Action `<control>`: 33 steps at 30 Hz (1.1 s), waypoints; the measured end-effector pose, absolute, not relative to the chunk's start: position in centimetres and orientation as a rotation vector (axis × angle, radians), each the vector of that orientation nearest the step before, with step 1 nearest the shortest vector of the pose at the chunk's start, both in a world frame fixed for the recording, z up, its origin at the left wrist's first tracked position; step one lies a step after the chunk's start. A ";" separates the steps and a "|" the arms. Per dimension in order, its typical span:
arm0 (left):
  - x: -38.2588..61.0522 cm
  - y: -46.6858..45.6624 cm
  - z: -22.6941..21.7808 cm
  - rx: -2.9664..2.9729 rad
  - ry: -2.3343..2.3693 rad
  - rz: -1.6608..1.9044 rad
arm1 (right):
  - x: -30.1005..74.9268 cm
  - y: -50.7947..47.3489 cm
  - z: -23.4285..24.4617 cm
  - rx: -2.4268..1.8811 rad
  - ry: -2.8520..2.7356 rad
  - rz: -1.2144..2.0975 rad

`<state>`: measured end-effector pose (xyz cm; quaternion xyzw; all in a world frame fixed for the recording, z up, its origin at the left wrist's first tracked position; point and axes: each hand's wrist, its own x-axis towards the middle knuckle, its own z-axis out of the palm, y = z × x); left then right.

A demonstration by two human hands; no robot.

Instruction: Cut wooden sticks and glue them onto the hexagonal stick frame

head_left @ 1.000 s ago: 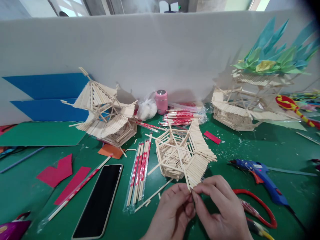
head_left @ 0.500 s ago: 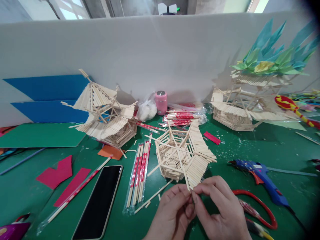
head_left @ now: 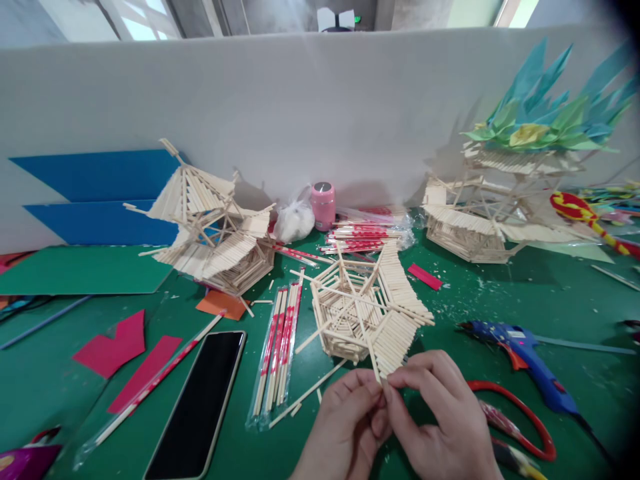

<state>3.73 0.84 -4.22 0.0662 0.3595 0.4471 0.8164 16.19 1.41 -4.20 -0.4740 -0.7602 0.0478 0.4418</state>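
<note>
A hexagonal model built from pale wooden sticks point(head_left: 363, 310) sits on the green table point(head_left: 480, 313), with a sloped roof panel on its right side. My left hand point(head_left: 345, 427) and my right hand point(head_left: 440, 420) meet at the panel's near lower corner. Both pinch the stick ends there, fingertips touching each other. Packs of wrapped chopsticks point(head_left: 277, 347) lie just left of the model.
A black phone point(head_left: 200, 403) lies at the near left. A blue glue gun point(head_left: 525, 357) and red-handled scissors point(head_left: 520, 417) lie right of my hands. Two finished stick houses point(head_left: 210, 223) point(head_left: 480, 217), a pink jar point(head_left: 323, 203) and coloured paper stand along the white wall.
</note>
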 end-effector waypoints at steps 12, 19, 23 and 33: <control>3.7 1.0 -3.8 0.120 0.789 0.961 | 16.1 1.2 -4.7 -1.179 -1.817 0.153; 3.8 1.0 -3.9 0.134 0.799 0.966 | 15.6 1.4 -4.7 -1.179 -1.762 0.170; 3.9 1.0 -3.9 0.147 0.786 0.984 | 15.4 1.3 -4.6 -1.195 -1.747 0.174; 3.9 1.0 -3.9 0.123 0.789 0.975 | 15.4 1.3 -4.8 -1.217 -1.722 0.183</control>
